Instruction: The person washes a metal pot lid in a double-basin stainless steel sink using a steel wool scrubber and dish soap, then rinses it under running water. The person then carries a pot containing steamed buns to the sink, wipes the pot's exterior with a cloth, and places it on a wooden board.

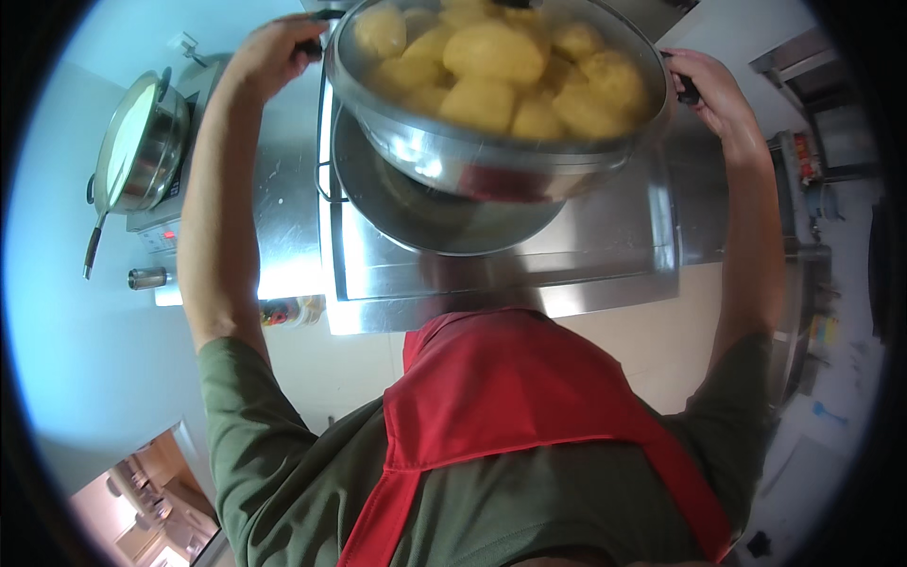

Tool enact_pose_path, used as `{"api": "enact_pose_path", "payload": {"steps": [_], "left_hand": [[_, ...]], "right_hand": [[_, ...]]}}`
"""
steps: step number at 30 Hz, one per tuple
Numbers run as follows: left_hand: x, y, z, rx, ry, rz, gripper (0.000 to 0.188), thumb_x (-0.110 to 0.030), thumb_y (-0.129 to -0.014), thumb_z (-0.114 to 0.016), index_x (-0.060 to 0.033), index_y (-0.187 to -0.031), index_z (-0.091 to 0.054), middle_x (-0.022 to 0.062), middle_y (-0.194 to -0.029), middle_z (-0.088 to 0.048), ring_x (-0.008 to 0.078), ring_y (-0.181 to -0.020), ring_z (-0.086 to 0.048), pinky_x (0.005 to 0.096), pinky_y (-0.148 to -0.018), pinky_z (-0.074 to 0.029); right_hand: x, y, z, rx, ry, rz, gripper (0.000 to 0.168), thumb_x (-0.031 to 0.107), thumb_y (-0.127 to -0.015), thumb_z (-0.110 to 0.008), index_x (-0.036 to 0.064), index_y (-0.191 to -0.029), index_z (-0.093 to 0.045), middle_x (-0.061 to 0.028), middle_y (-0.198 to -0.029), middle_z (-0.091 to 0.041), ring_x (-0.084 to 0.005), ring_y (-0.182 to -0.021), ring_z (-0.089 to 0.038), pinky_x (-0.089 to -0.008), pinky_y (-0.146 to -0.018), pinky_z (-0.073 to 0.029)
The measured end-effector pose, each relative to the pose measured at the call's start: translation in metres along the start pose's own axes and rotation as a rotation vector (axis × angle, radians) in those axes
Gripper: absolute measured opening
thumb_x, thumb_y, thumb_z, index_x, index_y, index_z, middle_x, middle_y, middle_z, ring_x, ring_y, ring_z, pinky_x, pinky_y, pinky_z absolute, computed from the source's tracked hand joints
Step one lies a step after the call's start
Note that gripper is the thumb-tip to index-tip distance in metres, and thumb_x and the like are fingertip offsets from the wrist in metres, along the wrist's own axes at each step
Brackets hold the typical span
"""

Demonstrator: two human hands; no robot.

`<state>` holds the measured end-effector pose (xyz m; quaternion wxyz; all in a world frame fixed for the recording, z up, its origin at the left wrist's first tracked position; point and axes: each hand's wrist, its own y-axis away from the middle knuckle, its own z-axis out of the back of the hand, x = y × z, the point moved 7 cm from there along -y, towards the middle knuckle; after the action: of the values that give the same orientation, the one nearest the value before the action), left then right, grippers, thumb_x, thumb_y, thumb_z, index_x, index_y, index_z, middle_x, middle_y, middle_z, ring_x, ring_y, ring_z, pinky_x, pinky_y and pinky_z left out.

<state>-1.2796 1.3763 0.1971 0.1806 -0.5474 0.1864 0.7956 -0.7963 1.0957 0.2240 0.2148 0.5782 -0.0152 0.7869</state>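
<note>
My left hand [280, 53] grips the black side handle of a large stainless steel pot [425, 152]. On the other side my right hand [708, 88] holds the opposite black handle. Yellow peeled potatoes [496, 60] fill the pot, some whole and some apparently cut. A dark piece at the top edge of the view may be a lid knob; I cannot tell. The pot is tilted and slightly blurred. Beneath it, partly hidden, lies a wide metal basin [453, 227] with a wire handle at its left side.
The basin rests on a stainless steel worktop unit [602, 248] with a raised edge. At the left, a second steel pot [152, 156] stands on a cooker [159, 237] with a red display, and a utensil handle [92, 244] juts out. A small metal cylinder [147, 278] is nearby.
</note>
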Motion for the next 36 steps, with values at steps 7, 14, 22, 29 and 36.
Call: {"api": "enact_pose_path", "payload": {"steps": [7,14,22,29,36], "left_hand": [[-0.097,0.015,0.027,0.054,0.562,-0.075,0.017,-0.016,-0.098,-0.063,0.0011,-0.098,-0.065,0.0038,-0.082,-0.062,0.0097,-0.067,-0.056,0.0149,-0.053,-0.045],[-0.138,0.060,0.039,0.099,0.830,-0.220,0.019,-0.013,-0.098,-0.065,0.0053,-0.100,-0.059,0.0131,-0.092,-0.057,0.0217,-0.085,-0.061,0.0170,-0.053,-0.048],[-0.122,0.104,0.040,0.030,0.766,-0.221,0.019,-0.015,-0.101,-0.061,0.0039,-0.098,-0.059,0.0119,-0.092,-0.060,0.0145,-0.076,-0.055,0.0175,-0.057,-0.047],[-0.074,0.090,0.009,0.163,0.661,-0.160,0.019,-0.013,-0.096,-0.066,0.0015,-0.108,-0.064,0.0054,-0.086,-0.061,0.0109,-0.074,-0.057,0.0174,-0.056,-0.043],[-0.033,0.103,-0.058,0.054,0.582,-0.116,0.042,-0.008,-0.098,-0.062,0.0029,-0.137,-0.055,0.0039,-0.086,-0.062,0.0088,-0.073,-0.056,0.0183,-0.059,-0.043]], "right_hand": [[0.109,0.052,0.045,-0.175,-0.044,-0.026,0.003,0.009,-0.083,-0.069,0.010,-0.082,-0.066,0.0077,-0.064,-0.054,-0.0002,-0.053,-0.044,-0.0189,-0.044,-0.027],[0.140,0.097,0.039,-0.242,-0.155,0.032,0.011,0.002,-0.082,-0.068,0.006,-0.075,-0.060,-0.0015,-0.066,-0.058,-0.0065,-0.051,-0.050,-0.0191,-0.037,-0.030],[0.124,0.114,0.019,-0.252,-0.099,-0.018,0.016,0.012,-0.088,-0.070,0.007,-0.076,-0.060,-0.0004,-0.065,-0.057,-0.0047,-0.048,-0.045,-0.0179,-0.035,-0.027],[0.057,0.122,0.020,-0.224,-0.125,0.014,0.020,0.021,-0.090,-0.072,0.011,-0.076,-0.062,0.0015,-0.062,-0.057,-0.0044,-0.044,-0.042,-0.0200,-0.035,-0.025],[-0.059,0.163,0.008,-0.294,-0.322,-0.049,0.012,0.011,-0.087,-0.068,-0.001,-0.091,-0.069,-0.0010,-0.064,-0.058,-0.0094,-0.054,-0.052,-0.0255,-0.043,-0.034]]}}
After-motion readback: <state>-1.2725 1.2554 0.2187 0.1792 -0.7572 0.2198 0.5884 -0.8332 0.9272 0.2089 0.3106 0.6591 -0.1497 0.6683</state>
